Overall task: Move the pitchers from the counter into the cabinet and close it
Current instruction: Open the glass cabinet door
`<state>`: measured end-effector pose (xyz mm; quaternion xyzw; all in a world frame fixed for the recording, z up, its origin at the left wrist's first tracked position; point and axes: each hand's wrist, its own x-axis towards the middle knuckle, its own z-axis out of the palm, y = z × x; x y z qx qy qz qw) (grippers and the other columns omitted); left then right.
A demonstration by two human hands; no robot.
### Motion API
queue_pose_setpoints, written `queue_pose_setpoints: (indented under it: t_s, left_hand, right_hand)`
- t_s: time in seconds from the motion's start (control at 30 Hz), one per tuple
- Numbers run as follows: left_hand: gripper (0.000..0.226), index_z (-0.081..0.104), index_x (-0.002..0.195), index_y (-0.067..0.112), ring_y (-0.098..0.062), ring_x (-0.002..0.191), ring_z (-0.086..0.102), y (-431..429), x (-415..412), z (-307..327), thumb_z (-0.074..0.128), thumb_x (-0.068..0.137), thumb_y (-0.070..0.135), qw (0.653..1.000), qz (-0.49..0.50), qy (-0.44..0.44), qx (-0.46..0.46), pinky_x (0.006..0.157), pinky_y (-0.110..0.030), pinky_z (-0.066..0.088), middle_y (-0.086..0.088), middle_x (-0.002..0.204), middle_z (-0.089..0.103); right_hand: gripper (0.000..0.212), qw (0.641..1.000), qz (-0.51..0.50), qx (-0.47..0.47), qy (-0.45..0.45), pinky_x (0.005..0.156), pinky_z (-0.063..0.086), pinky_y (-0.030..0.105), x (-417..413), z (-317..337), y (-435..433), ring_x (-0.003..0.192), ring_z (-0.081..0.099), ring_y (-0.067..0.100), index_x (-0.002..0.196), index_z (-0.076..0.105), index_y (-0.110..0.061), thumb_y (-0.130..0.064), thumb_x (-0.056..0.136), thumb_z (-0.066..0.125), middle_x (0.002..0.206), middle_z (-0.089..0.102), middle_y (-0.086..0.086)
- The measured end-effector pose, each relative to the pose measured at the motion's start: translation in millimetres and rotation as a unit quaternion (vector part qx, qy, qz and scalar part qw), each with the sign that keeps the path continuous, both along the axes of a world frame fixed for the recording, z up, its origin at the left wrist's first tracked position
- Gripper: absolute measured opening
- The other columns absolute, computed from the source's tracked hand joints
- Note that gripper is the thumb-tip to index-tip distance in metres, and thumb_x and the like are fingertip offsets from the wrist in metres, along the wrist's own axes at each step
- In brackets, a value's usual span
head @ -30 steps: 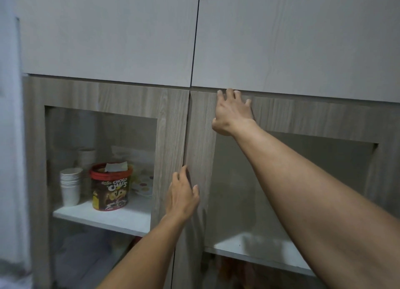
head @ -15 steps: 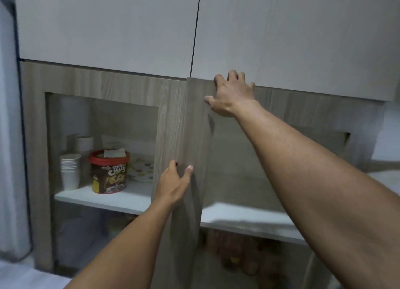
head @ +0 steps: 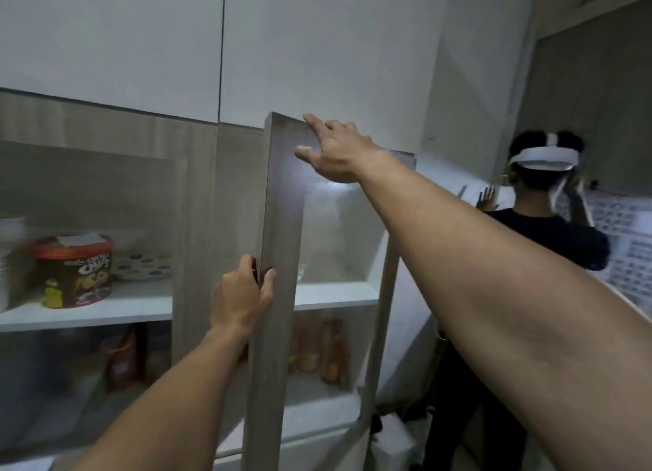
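The left hand [head: 243, 294] is pinching the free edge of the glass-paned cabinet door [head: 278, 259] at frame centre, while the right hand [head: 338, 153], fingers spread, is pressing its top corner. The door looks stiff and light but its pane fragile, so the wooden frame is the place to hold.

One view only, worn on the head. Faces forward and slightly upward at a wall cabinet [head: 106, 128], close enough that both forearms fill the lower half of the frame. Reaches from lower edge: left hand [head: 240, 301] near centre, right hand [head: 338, 153] higher, by the top of the open cabinet door [head: 282, 223]. Wide-angle, with bowed lines toward the edges. Takes in white upper panels [head: 317, 47] above, shelves [head: 88, 308] at left behind glass, and at far right another person [head: 543, 231] seen from behind, farther off. No second view to share any part.
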<state>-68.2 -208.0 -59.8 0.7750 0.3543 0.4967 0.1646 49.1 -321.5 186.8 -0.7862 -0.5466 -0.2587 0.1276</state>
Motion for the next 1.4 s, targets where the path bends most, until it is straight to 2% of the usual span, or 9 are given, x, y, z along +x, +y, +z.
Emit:
queue_pose_setpoints:
  t_s: [0.2,0.33,0.43,0.57,0.87,0.97,1.07,1.17,1.4]
  left_hand:
    - [0.026,0.045,0.085,0.013,-0.041,0.066,0.061,-100.0,0.3,5.8,0.062,0.09,0.032,0.996,-0.073,0.031,0.035,0.054,-0.038,0.04,-0.017,0.07,0.063]
    - [0.026,0.038,0.085,0.019,-0.026,0.056,0.045,-157.0,12.3,11.3,0.058,0.091,0.035,0.985,-0.133,0.063,0.094,0.056,-0.032,0.033,-0.002,0.064,0.05]
    - [0.025,0.038,0.087,0.021,-0.022,0.054,0.049,-186.7,30.6,16.8,0.054,0.09,0.039,0.972,-0.177,0.087,0.125,0.052,-0.032,0.036,0.004,0.062,0.047]
    - [0.022,0.041,0.091,0.021,-0.022,0.061,0.054,-222.2,63.9,13.4,0.051,0.087,0.04,0.961,-0.239,0.083,0.111,0.057,-0.036,0.047,0.001,0.075,0.052]
    - [0.039,0.037,0.099,0.017,-0.023,0.069,0.054,-309.7,144.9,12.0,0.057,0.089,0.049,0.934,-0.311,0.066,0.164,0.061,-0.031,0.042,-0.002,0.103,0.048]
    - [0.054,0.034,0.116,0.017,-0.032,0.097,0.062,-340.5,179.7,12.2,0.063,0.085,0.049,0.937,-0.313,0.07,0.141,0.072,-0.033,0.047,-0.01,0.118,0.053]
    - [0.092,0.007,0.148,0.022,-0.037,0.145,0.03,-363.7,220.8,13.2,0.063,0.084,0.054,0.936,-0.308,0.097,0.14,0.112,-0.046,0.038,-0.019,0.161,0.018]
    - [0.104,-0.014,0.152,0.025,-0.036,0.15,0.015,-382.3,259.6,13.5,0.056,0.084,0.062,0.935,-0.297,0.124,0.149,0.118,-0.051,0.028,-0.017,0.165,0.001]
    - [0.104,-0.008,0.152,0.026,-0.039,0.146,0.027,-418.0,309.7,18.8,0.062,0.082,0.06,0.944,-0.276,0.119,0.133,0.115,-0.052,0.033,-0.019,0.164,0.009]
  right_hand:
    - [0.077,0.999,-0.019,0.027,0.027,0.116,0.03,0.052,-11.9,4.0,-89.8,0.146,0.034,0.033,0.161,0.009,-0.03,-0.068,0.097,0.029,0.161,0.034,0.013]
    - [0.071,0.998,-0.025,0.052,0.006,0.107,0.039,0.048,-10.0,1.7,-139.9,0.135,0.046,0.035,0.155,0.025,-0.021,-0.061,0.098,0.038,0.149,0.047,0.015]
    - [0.064,0.997,-0.042,0.063,-0.023,0.1,0.045,0.048,1.4,1.1,-179.4,0.126,0.051,0.036,0.146,0.035,-0.017,-0.055,0.096,0.048,0.141,0.052,0.014]
    - [0.06,0.992,-0.059,0.056,-0.096,0.104,0.045,0.051,18.1,0.8,-235.5,0.132,0.047,0.032,0.147,0.04,-0.021,-0.048,0.095,0.054,0.144,0.051,0.009]
    - [0.054,0.969,-0.154,0.034,-0.188,0.101,0.039,0.047,78.9,-4.1,-333.9,0.132,0.045,0.029,0.142,0.044,-0.013,-0.045,0.098,0.049,0.143,0.054,0.007]
    - [0.054,0.967,-0.181,0.027,-0.175,0.101,0.039,0.049,107.3,-9.5,-363.3,0.132,0.044,0.03,0.143,0.044,-0.014,-0.043,0.098,0.05,0.144,0.053,0.007]
    - [0.056,0.964,-0.207,0.015,-0.167,0.106,0.04,0.053,135.8,-8.0,-390.0,0.137,0.04,0.03,0.147,0.041,-0.014,-0.04,0.099,0.051,0.15,0.048,0.006]
    - [0.061,0.961,-0.228,0.001,-0.159,0.111,0.037,0.054,161.6,-6.4,-410.9,0.142,0.035,0.032,0.154,0.033,-0.013,-0.037,0.1,0.051,0.159,0.039,0.006]
    - [0.068,0.963,-0.244,0.007,-0.114,0.112,0.037,0.055,210.6,-4.2,-434.1,0.143,0.035,0.033,0.156,0.029,-0.011,-0.034,0.097,0.052,0.161,0.036,0.008]
